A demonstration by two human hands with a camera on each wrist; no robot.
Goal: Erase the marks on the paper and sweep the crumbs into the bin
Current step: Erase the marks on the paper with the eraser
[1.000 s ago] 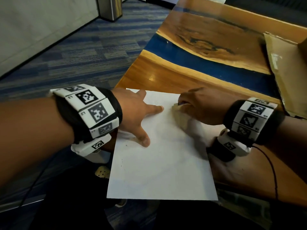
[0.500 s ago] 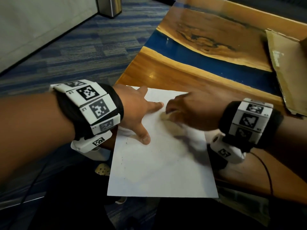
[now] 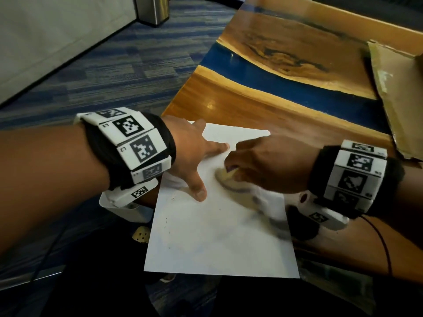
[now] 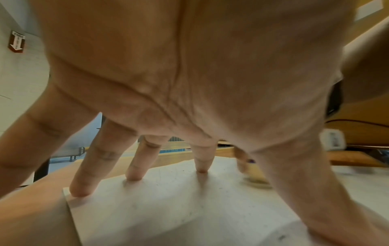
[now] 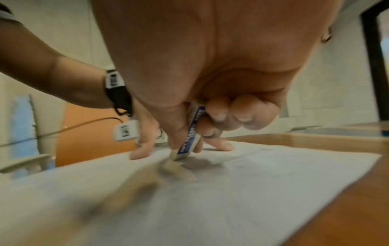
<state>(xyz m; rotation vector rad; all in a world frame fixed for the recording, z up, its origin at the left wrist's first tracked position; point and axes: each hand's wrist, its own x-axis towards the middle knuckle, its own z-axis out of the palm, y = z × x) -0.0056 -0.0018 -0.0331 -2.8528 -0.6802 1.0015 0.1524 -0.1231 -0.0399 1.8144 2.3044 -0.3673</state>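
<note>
A white sheet of paper (image 3: pixel 219 236) lies at the near left corner of the wooden table (image 3: pixel 229 104), its near edge hanging over the table's front. My left hand (image 3: pixel 194 156) presses flat on the sheet's upper left with fingers spread (image 4: pixel 134 173). My right hand (image 3: pixel 263 165) pinches a white eraser in a blue sleeve (image 5: pixel 189 141) and holds its tip on the paper (image 5: pixel 252 183) just right of the left thumb. In the head view the eraser (image 3: pixel 226 176) is a motion-blurred pale patch. Faint pencil specks (image 3: pixel 171 199) show near the sheet's left edge.
A metal bin (image 3: pixel 152 9) stands on the carpet far off at the upper left. A flattened cardboard piece (image 3: pixel 398 92) lies on the table at the right. A blue resin band (image 3: pixel 286 83) crosses the tabletop behind the paper.
My right hand has slid the eraser leftward and toward me across the paper, ending close beside the left thumb. The left hand has stayed pressed on the sheet.
</note>
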